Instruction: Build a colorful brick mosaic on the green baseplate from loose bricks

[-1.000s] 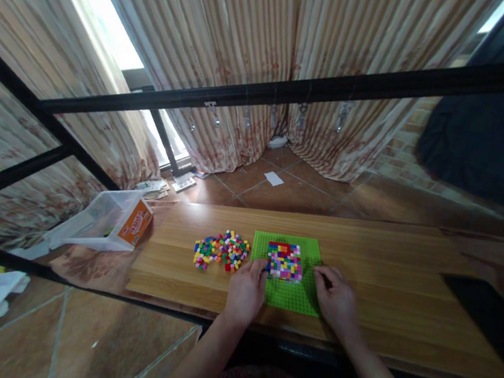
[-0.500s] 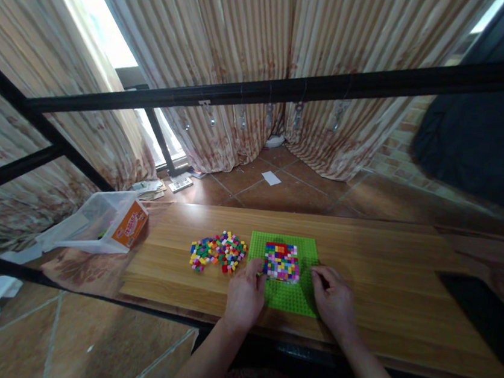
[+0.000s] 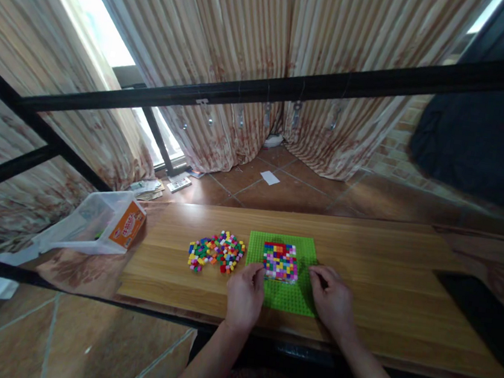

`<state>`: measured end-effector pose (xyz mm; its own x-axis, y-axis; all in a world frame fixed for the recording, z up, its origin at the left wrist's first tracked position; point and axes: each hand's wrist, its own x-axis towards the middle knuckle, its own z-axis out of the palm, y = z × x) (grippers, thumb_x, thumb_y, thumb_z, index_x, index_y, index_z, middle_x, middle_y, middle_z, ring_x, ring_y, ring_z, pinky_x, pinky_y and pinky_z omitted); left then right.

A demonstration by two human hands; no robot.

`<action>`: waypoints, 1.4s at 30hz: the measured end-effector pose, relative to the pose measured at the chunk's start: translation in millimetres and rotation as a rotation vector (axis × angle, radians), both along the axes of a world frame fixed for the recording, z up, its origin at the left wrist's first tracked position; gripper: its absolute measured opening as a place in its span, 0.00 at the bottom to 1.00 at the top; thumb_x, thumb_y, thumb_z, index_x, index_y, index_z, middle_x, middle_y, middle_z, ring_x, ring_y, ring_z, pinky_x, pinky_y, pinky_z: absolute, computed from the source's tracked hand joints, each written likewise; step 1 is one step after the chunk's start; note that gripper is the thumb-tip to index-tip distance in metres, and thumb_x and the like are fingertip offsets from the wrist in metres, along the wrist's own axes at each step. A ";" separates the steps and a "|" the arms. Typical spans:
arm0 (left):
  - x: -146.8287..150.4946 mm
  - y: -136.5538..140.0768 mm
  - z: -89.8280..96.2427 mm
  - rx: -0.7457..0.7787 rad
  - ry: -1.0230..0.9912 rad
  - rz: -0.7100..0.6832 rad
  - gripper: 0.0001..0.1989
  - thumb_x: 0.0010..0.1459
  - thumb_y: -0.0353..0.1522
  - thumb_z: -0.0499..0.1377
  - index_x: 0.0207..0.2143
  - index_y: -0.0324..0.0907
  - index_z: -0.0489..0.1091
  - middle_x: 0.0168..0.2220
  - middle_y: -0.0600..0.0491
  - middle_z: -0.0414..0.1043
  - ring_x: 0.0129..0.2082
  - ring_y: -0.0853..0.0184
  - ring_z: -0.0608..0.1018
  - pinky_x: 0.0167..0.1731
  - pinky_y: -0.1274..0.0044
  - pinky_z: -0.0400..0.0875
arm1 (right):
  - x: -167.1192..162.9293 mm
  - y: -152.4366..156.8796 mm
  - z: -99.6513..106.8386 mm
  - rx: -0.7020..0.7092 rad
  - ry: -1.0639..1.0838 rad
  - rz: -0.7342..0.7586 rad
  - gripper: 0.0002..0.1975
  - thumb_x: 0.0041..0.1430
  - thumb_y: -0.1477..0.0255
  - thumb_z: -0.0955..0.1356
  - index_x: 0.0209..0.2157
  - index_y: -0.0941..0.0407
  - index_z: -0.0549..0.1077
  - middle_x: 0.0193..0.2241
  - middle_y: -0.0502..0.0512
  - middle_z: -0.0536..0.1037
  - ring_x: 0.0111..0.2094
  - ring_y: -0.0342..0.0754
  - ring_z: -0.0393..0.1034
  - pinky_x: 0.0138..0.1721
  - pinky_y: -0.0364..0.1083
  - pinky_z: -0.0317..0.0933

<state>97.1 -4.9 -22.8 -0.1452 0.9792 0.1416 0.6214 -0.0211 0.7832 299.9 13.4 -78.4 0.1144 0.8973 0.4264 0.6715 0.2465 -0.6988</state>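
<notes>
A green studded baseplate (image 3: 282, 301) lies on the wooden table. On it sits a square block of small multicoloured bricks (image 3: 280, 262), with red ones along its far side. My left hand (image 3: 245, 294) is at the plate's left edge, its fingers curled together by the block's near left corner; whatever they pinch is hidden. Over the plate's right edge, my right hand (image 3: 334, 298) has thumb and forefinger pressed together, and I cannot make out anything between them. A heap of loose coloured bricks (image 3: 217, 250) lies left of the plate.
A clear plastic bin (image 3: 94, 219) with an orange label lies beyond the table's left end. On the right of the table (image 3: 387, 277) rests a flat black object (image 3: 478, 315). A black metal rail (image 3: 262, 96) crosses in front of the curtains.
My left fingertips have dropped slightly toward me along the block's left side. My right hand stays almost where it was. The whole view has shifted a little.
</notes>
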 end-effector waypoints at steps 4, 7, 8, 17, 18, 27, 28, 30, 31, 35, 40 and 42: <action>0.8 3.7 0.3 -0.033 -0.229 0.054 0.09 0.57 0.33 0.56 0.32 0.41 0.76 0.30 0.53 0.79 0.30 0.69 0.78 0.33 0.77 0.71 | 0.3 0.0 -0.4 -0.003 -0.005 0.002 0.12 0.62 0.65 0.61 0.34 0.54 0.75 0.35 0.57 0.78 0.38 0.51 0.72 0.42 0.50 0.65; 1.5 6.9 0.4 -0.087 -0.372 0.085 0.08 0.54 0.33 0.59 0.30 0.40 0.77 0.28 0.53 0.79 0.29 0.68 0.78 0.31 0.77 0.71 | 0.4 0.0 -0.3 -0.001 -0.007 -0.008 0.12 0.62 0.66 0.61 0.34 0.54 0.75 0.35 0.57 0.78 0.37 0.51 0.72 0.42 0.50 0.65; 1.8 8.0 0.2 -0.094 -0.387 0.093 0.08 0.53 0.33 0.59 0.29 0.40 0.77 0.28 0.53 0.79 0.29 0.68 0.78 0.31 0.78 0.71 | 0.4 0.0 -0.3 0.000 -0.007 -0.005 0.12 0.62 0.66 0.61 0.34 0.54 0.75 0.34 0.57 0.78 0.37 0.51 0.72 0.42 0.50 0.65; 5.3 12.5 -5.0 -0.118 -0.307 0.159 0.08 0.52 0.30 0.58 0.27 0.40 0.77 0.25 0.54 0.78 0.26 0.69 0.77 0.29 0.78 0.69 | 2.7 -0.3 -4.6 0.000 -0.038 0.005 0.14 0.63 0.64 0.61 0.35 0.55 0.74 0.35 0.58 0.77 0.38 0.51 0.72 0.42 0.51 0.65; 6.1 12.1 -5.7 -0.112 -0.304 0.167 0.08 0.52 0.30 0.58 0.27 0.40 0.77 0.25 0.54 0.78 0.26 0.69 0.76 0.29 0.78 0.68 | 3.4 0.1 -5.8 0.001 -0.041 0.011 0.14 0.63 0.64 0.60 0.35 0.55 0.74 0.35 0.58 0.77 0.38 0.51 0.72 0.42 0.51 0.65; 11.2 -14.9 -8.3 -0.097 -0.235 0.126 0.10 0.57 0.29 0.55 0.34 0.41 0.77 0.33 0.51 0.78 0.32 0.67 0.77 0.35 0.75 0.69 | 11.3 3.4 -17.4 -0.007 -0.086 0.034 0.17 0.62 0.59 0.60 0.35 0.55 0.74 0.36 0.59 0.77 0.37 0.53 0.72 0.39 0.52 0.66; 8.8 -18.7 -10.7 -0.096 -0.220 0.111 0.10 0.57 0.29 0.54 0.35 0.41 0.76 0.33 0.51 0.78 0.32 0.67 0.77 0.35 0.75 0.69 | 12.4 3.5 -18.6 -0.008 -0.088 0.039 0.17 0.62 0.59 0.60 0.35 0.55 0.74 0.36 0.59 0.77 0.37 0.54 0.72 0.38 0.52 0.66; 0.3 -24.1 -15.9 -0.080 -0.182 0.102 0.10 0.57 0.28 0.54 0.36 0.42 0.76 0.34 0.51 0.78 0.32 0.67 0.77 0.35 0.75 0.70 | 14.3 3.7 -20.4 -0.008 -0.100 0.043 0.17 0.62 0.59 0.60 0.35 0.55 0.74 0.37 0.60 0.77 0.38 0.54 0.72 0.38 0.52 0.66; -5.8 -25.1 -18.1 -0.067 -0.157 0.111 0.10 0.56 0.27 0.54 0.36 0.42 0.75 0.34 0.52 0.77 0.33 0.67 0.77 0.36 0.75 0.70 | 15.1 3.8 -20.9 -0.008 -0.107 0.045 0.17 0.62 0.59 0.60 0.35 0.55 0.74 0.37 0.59 0.77 0.37 0.54 0.72 0.38 0.52 0.66; -37.7 -13.6 -16.2 0.009 -0.007 0.157 0.12 0.57 0.24 0.52 0.39 0.42 0.73 0.38 0.51 0.75 0.37 0.67 0.76 0.40 0.75 0.70 | 16.0 4.0 -20.0 -0.024 -0.124 0.050 0.17 0.61 0.59 0.60 0.35 0.55 0.74 0.36 0.58 0.77 0.37 0.54 0.72 0.39 0.52 0.66; -68.1 22.2 -0.5 0.041 0.296 0.038 0.18 0.57 0.22 0.51 0.46 0.45 0.71 0.47 0.49 0.71 0.46 0.65 0.73 0.47 0.73 0.67 | 14.4 3.1 -16.7 -0.030 -0.135 0.024 0.16 0.61 0.59 0.60 0.35 0.54 0.74 0.36 0.58 0.77 0.37 0.54 0.72 0.40 0.52 0.66; -72.3 34.2 2.4 0.017 0.402 -0.079 0.14 0.57 0.23 0.52 0.41 0.44 0.73 0.45 0.48 0.71 0.47 0.63 0.72 0.48 0.72 0.66 | 13.9 2.7 -16.1 -0.022 -0.136 0.029 0.16 0.61 0.60 0.60 0.35 0.54 0.74 0.36 0.58 0.77 0.37 0.53 0.72 0.40 0.52 0.65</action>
